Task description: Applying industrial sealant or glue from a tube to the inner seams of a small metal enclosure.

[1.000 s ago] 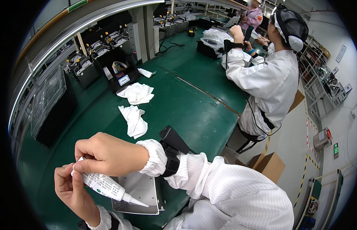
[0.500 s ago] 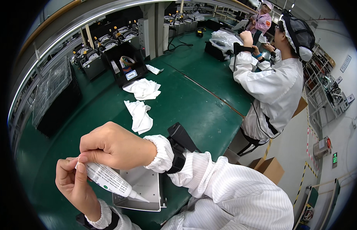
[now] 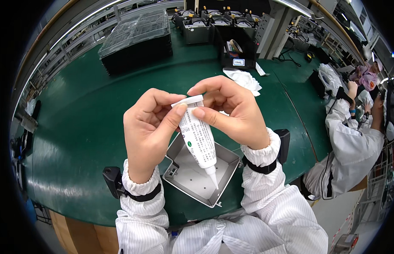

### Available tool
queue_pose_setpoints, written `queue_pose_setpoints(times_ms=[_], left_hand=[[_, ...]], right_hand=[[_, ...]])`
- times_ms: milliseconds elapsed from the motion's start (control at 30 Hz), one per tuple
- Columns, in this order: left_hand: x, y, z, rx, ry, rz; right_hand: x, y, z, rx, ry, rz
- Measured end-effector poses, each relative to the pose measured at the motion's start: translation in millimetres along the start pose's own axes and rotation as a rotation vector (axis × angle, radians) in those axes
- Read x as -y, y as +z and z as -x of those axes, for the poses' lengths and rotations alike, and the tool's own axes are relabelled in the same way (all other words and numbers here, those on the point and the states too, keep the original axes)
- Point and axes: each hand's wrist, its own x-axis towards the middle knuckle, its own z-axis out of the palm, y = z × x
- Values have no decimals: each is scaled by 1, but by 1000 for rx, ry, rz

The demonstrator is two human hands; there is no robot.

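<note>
Both hands hold a white tube (image 3: 199,136) above a shallow grey metal tray (image 3: 222,163) on the green counter (image 3: 91,110). The tube hangs nozzle-down, its tapered tip just over the tray floor, so that whatever comes out would land inside the tray rather than on the counter. Left hand (image 3: 148,131): thumb and forefinger pressed together on the flat crimped end of the tube, the remaining fingers curled. Right hand (image 3: 230,112): fingertips pinching the same flat end from the other side, thumb lying along the upper body; gripping at the far end seems suited to pushing the contents down toward the nozzle. The tray sits at the counter's near edge, between the forearms, tilted corner-on to the viewer. Crumpled white cloths (image 3: 245,80) lie farther back; a co-worker (image 3: 353,139) in a white coat sits at the right
</note>
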Motion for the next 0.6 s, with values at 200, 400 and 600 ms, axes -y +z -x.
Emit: queue_pose_setpoints(times_ms=[200,400,600], left_hand=[[-1,1,-1,35,-1,-41],[-1,-2,-2,80,-33,43],[-3,-4,-4,85,-110,29]], right_hand=[[-5,-4,-1,-8,9,-34],[-5,-4,2,-39,-30,-12],[0,1,1,-58,-92,158]])
